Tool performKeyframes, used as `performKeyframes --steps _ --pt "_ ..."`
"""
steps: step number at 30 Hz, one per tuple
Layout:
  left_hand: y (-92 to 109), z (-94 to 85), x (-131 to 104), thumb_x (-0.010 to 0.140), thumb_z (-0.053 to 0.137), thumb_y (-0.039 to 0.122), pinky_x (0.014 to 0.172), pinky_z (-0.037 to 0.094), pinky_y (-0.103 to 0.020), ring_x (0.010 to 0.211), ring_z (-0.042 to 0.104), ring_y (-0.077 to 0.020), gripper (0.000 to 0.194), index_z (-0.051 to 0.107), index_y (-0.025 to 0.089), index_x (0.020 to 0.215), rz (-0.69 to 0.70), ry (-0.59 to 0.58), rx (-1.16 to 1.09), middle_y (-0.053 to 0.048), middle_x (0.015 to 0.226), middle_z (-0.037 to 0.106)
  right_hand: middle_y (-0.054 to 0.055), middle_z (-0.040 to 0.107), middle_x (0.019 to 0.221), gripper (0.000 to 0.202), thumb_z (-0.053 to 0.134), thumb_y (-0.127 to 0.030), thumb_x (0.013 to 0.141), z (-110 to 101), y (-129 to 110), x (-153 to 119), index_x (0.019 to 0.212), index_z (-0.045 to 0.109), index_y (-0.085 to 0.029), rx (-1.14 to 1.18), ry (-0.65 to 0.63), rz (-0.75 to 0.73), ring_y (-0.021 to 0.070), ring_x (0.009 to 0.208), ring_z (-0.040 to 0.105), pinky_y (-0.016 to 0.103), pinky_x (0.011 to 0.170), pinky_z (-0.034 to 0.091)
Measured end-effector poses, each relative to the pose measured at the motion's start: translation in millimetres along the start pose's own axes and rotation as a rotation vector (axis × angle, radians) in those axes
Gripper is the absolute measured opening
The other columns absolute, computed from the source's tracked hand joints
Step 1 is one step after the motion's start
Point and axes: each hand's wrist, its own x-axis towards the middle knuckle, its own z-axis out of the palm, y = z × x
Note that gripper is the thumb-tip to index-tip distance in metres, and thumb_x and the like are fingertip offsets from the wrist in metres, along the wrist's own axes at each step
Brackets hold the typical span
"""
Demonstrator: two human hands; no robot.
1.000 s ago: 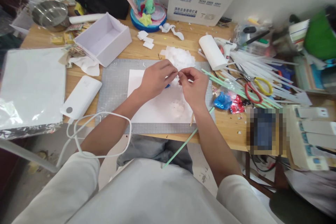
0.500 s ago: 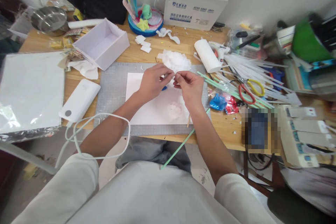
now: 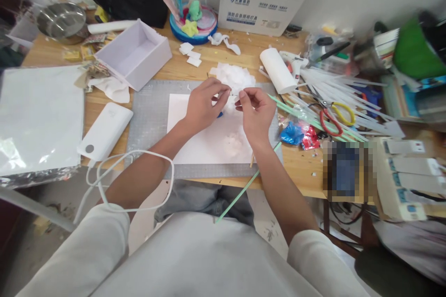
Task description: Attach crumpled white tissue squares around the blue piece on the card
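Note:
My left hand and my right hand are raised close together over a white sheet of paper. Thumb and forefinger are pinched on each, with a narrow gap between the two pinches. Whatever they hold is too small and too white against the background to make out. Just beyond the fingertips lies a heap of crumpled white, tissue-like pieces. A small pale pile rests on the sheet near my right wrist. Something blue shows partly behind my left fingers.
Under the paper is a grey cutting mat. To the right lie a white roll, scissors, a glue gun and white and green sticks. At left are an open box and a white power bank with a looped cable.
My hands have drawn slightly apart, the right one moving a little to the right. Both still pinch. The view has shifted slightly.

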Motion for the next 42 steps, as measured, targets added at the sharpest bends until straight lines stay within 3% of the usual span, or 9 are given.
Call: performKeyframes --steps 5,9,14,21,32,42 --pt "10 -5.3 6 0.093 0.065 0.032 0.057 0.051 -0.016 0.076 0.061 -0.0105 0.021 0.072 0.015 0.082 -0.219 0.004 -0.19 -0.004 0.079 0.065 0.002 0.069 0.09 0.014 0.062 -0.033 0.095 -1 -10 -5 0.091 0.071 -0.022 -0.245 0.101 -0.33 0.0105 0.08 0.065 0.021 0.063 0.056" --pt "16 -6.5 6 0.09 0.069 0.043 0.059 0.058 -0.018 0.077 0.064 -0.0107 0.029 0.075 0.015 0.089 -0.352 -0.084 -0.483 -0.005 0.085 0.067 0.003 0.067 0.091 0.016 0.062 -0.034 0.095 -1 -11 -6 0.09 0.073 -0.023 -0.289 0.13 -0.442 0.0132 0.084 0.065 0.026 0.067 0.06" --pt "15 -5.8 6 0.087 0.07 0.052 0.062 0.063 -0.021 0.081 0.07 -0.0129 0.038 0.076 0.016 0.093 -0.464 -0.127 -0.614 -0.006 0.091 0.072 0.004 0.068 0.095 0.017 0.062 -0.04 0.094 -2 -9 -7 0.091 0.075 -0.029 -0.285 0.077 -0.357 0.0179 0.091 0.067 0.034 0.078 0.063" --pt "12 -6.3 7 0.084 0.072 0.056 0.064 0.064 -0.023 0.08 0.072 -0.014 0.041 0.077 0.015 0.092 -0.525 -0.144 -0.677 -0.006 0.088 0.074 0.003 0.069 0.098 0.012 0.066 -0.038 0.091 -1 -7 -8 0.093 0.074 -0.029 -0.226 0.064 -0.325 0.0175 0.089 0.069 0.035 0.079 0.065" --pt "10 -4.6 3 0.088 0.067 0.057 0.067 0.063 -0.021 0.092 0.07 -0.0149 0.042 0.079 0.017 0.095 -0.299 -0.056 -0.475 -0.01 0.105 0.07 0.003 0.073 0.097 0.009 0.069 -0.031 0.087 5 -13 -10 0.089 0.075 -0.025 -0.022 0.018 -0.201 0.0158 0.092 0.07 0.028 0.073 0.064" --pt "10 -1.7 1 0.09 0.064 0.059 0.064 0.06 -0.021 0.087 0.067 -0.0131 0.041 0.079 0.021 0.097 -0.249 -0.052 -0.361 -0.007 0.102 0.068 0.002 0.073 0.093 0.012 0.078 -0.037 0.08 5 2 0 0.084 0.077 -0.025 0.191 -0.013 -0.02 0.0168 0.09 0.07 0.036 0.084 0.063"
